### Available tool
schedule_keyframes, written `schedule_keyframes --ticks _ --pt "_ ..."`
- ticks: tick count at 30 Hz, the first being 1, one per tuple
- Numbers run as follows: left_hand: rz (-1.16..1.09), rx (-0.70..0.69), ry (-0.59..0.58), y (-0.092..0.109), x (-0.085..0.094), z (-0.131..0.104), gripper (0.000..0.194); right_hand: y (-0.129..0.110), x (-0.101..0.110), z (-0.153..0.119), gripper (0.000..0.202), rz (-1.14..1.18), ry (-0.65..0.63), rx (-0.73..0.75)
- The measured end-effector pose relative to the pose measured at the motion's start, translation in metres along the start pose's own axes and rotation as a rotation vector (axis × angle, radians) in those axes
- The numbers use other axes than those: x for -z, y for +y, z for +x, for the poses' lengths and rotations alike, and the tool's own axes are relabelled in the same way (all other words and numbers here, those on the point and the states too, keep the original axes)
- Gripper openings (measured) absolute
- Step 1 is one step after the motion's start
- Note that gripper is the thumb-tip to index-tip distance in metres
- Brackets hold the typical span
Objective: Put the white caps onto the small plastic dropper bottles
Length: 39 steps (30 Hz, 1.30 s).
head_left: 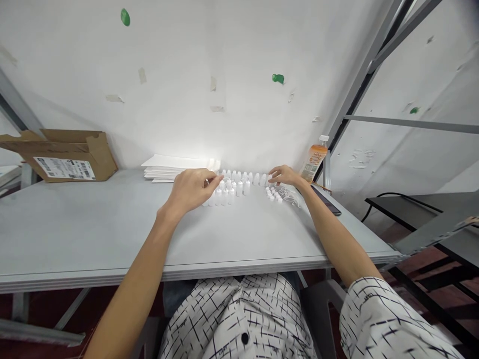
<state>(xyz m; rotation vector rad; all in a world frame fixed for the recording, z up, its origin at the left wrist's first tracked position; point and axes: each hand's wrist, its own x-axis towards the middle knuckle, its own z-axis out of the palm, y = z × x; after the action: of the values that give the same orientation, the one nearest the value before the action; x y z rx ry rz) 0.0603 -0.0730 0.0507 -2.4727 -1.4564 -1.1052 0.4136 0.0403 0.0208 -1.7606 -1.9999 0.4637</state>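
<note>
Several small white dropper bottles (239,188) stand upright in rows near the back of the table. My left hand (192,189) is at the left end of these rows, thumb and fingertips pinched together; what they hold, if anything, is hidden. At the right end of the back row, my right hand (285,175) closes its fingertips on a small white bottle (270,178). Just below this hand lie several small white caps (274,194), and a tangle of thin white strings (291,196) is beside them.
White sheets or flat boxes (170,167) are stacked behind my left hand. An open cardboard box (75,157) stands at the back left. An orange-labelled bottle (314,159) and a dark phone-like slab (327,200) are at the right, near a metal frame (364,75).
</note>
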Motion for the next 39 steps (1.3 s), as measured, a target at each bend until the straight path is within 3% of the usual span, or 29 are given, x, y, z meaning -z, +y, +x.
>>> schedule_keyframes --ticks 5,10,14,18,29,32,36,39 --pt "0.003 0.0 -0.001 -0.001 0.0 0.0 0.048 -0.024 0.013 -0.015 0.033 -0.174 0.201 0.052" --pt "0.016 -0.027 0.004 0.0 -0.003 0.0 0.046 -0.07 -0.003 -0.034 0.026 -0.26 0.375 0.263" --pt "0.014 -0.06 -0.017 0.007 -0.005 0.0 0.046 -0.097 -0.029 -0.043 0.02 -0.317 0.313 0.338" --pt "0.001 -0.063 -0.044 0.011 -0.006 0.0 0.046 -0.101 -0.043 -0.044 0.017 -0.339 0.24 0.416" --pt "-0.019 -0.074 -0.078 0.012 -0.007 0.0 0.043 -0.089 -0.035 -0.039 0.017 -0.147 0.187 0.449" --pt "-0.031 -0.101 -0.076 0.013 -0.007 0.0 0.042 -0.092 -0.028 -0.044 0.013 0.035 0.16 0.428" --pt "-0.062 -0.118 -0.09 0.013 -0.008 0.0 0.041 -0.104 -0.022 -0.057 0.007 0.452 -0.022 0.423" --pt "-0.116 -0.124 -0.089 0.014 -0.009 -0.001 0.039 -0.117 -0.026 -0.067 0.009 0.642 -0.119 0.462"
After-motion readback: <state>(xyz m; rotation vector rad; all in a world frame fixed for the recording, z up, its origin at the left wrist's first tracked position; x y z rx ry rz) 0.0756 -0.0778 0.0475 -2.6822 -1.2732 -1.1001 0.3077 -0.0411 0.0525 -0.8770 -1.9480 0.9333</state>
